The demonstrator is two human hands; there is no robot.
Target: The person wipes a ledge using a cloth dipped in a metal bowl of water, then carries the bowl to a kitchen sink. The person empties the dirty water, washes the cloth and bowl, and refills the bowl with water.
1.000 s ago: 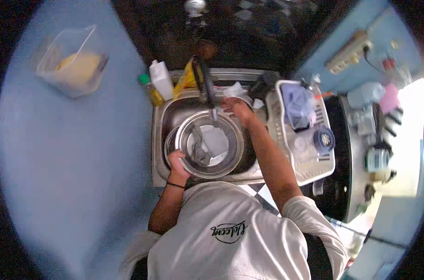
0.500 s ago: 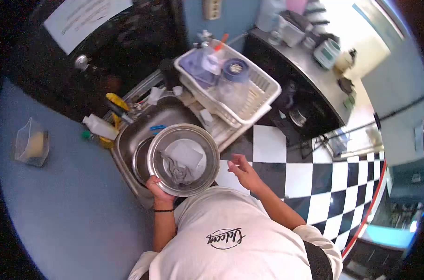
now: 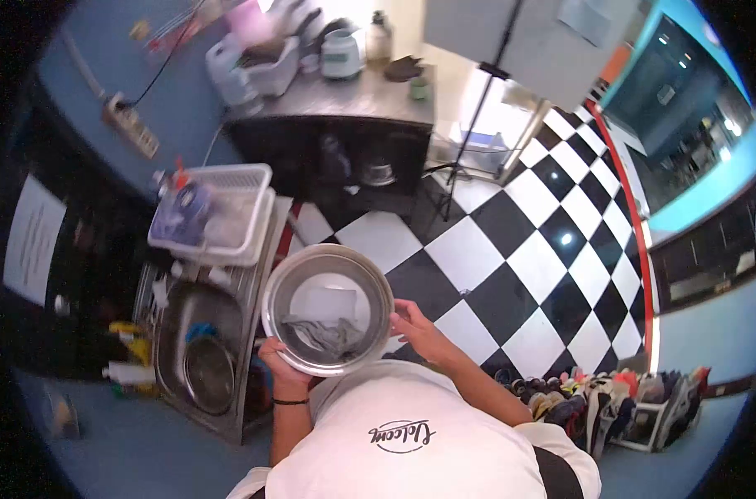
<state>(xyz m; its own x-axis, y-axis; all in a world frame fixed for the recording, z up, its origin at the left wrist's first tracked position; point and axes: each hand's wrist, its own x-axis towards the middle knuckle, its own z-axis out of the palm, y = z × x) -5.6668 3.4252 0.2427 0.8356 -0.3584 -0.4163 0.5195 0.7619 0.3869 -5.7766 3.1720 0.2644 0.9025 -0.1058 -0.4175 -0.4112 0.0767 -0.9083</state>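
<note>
A round metal bowl is in front of my body, to the right of the sink. Inside it lie a crumpled grey cloth and a pale rectangular piece. My left hand grips the bowl's lower left rim, its fingers partly hidden beneath. At the right rim, my right hand has its fingers apart, the fingertips against or very near the metal; the exact contact is unclear.
The steel sink on the left holds a metal lid or pan. Behind it stands a white dish rack. Further off are a counter, a tripod, checkered floor and a shoe rack at right.
The view has turned right, away from the sink. The bowl has left the sink in my left hand. My right hand has moved from behind the sink to the bowl's right rim.
</note>
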